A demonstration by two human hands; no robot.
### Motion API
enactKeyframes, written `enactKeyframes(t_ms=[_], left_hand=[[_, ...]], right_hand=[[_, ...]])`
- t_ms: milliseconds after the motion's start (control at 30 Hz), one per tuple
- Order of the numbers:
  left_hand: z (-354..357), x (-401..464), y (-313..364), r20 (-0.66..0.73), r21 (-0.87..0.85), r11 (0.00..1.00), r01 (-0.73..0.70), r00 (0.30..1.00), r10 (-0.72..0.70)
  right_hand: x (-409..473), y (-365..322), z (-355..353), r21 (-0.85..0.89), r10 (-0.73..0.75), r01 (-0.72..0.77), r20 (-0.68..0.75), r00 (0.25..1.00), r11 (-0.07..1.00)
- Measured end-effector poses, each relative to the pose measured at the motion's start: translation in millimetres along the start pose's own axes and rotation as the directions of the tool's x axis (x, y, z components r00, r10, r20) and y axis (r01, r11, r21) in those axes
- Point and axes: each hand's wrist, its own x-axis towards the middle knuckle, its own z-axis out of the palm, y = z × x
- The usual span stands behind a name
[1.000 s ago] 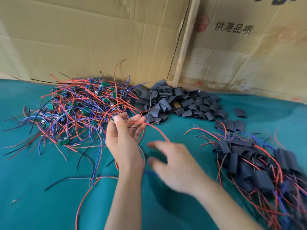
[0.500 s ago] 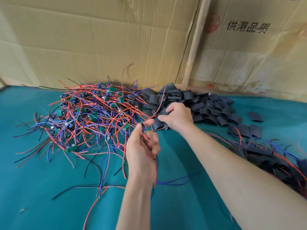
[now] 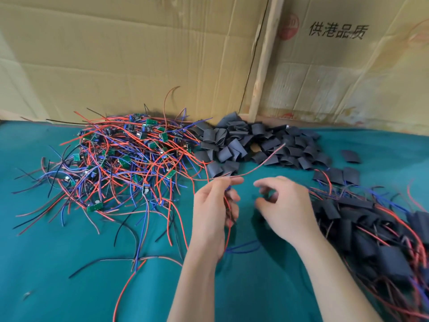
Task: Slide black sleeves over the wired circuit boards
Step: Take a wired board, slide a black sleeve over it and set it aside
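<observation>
Returning from the sleeve pile (image 3: 257, 141), your right hand (image 3: 282, 202) looks curled (sleeve unclear) beside your left hand (image 3: 214, 211) pinching the red wire (image 3: 262, 165); threading comes next.

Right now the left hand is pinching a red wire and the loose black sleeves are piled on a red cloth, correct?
Not quite. The head view shows the cloth is teal green, not red. The left hand does pinch a red wire, and the loose black sleeves are piled on it.

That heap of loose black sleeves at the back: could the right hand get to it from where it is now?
Probably yes. The right hand hangs just short of the sleeve heap, with only bare green cloth and one thin red wire between them.
</observation>
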Motion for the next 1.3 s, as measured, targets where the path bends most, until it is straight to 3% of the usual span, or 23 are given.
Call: enactKeyframes(t_ms=[133, 233, 300, 400, 467, 567, 733, 1000, 1167, 1300], left_hand=[[2.7, 0.8, -4.7, 0.03, 0.003, 1.0, 0.0, 1.0, 0.0], [2.8, 2.5, -7.4, 0.005, 0.015, 0.999, -0.048, 0.999, 0.048], [1.9, 3.1, -9.1, -0.015, 0.026, 0.998, -0.063, 0.998, 0.064], [2.1, 3.6, -11.1, -0.034, 0.049, 0.996, -0.072, 0.997, 0.073], [2.0, 2.9, -10.5, -0.027, 0.081, 0.994, -0.072, 0.997, 0.074], [3.1, 1.2, -10.3, 0.026, 0.126, 0.99, -0.067, 0.998, 0.064], [4.4, 1.7, -12.5, 0.007, 0.185, 0.98, -0.068, 0.998, 0.068], [3.8, 2.5, -15.2, -0.076, 0.19, 0.978, -0.088, 0.992, 0.104], [5.2, 2.1, -14.3, -0.09, 0.129, 0.988, -0.085, 0.991, 0.097], [4.3, 4.3, -16.7, -0.095, 0.163, 0.982, -0.091, 0.99, 0.108]], right_hand=[[-3.7, -2.8, 4.6, 0.081, -0.04, 0.024, 0.2, 0.979, 0.996], [-7.6, -5.5, 11.4, 0.11, -0.125, 0.101, 0.229, 0.965, 0.989], [-7.6, -6.5, 16.6, 0.156, -0.104, 0.074, 0.193, 0.976, 0.985], [-2.2, -4.4, 15.8, 0.346, 0.072, -0.085, 0.052, 0.996, 0.934], [1.9, -1.4, 10.7, 0.521, 0.202, -0.163, -0.017, 0.979, 0.838], [2.7, 2.6, 5.1, 0.693, 0.301, -0.212, -0.008, 0.954, 0.689], [1.2, -2.7, 11.5, 0.697, 0.267, -0.228, 0.055, 0.962, 0.68], [-2.3, -3.3, 10.8, 0.748, 0.14, -0.31, 0.283, 0.949, 0.586], [-3.3, -2.2, 10.5, 0.648, 0.15, -0.363, 0.361, 0.921, 0.67], [-1.0, 4.4, 4.9, 0.572, 0.14, -0.307, 0.318, 0.938, 0.761]])
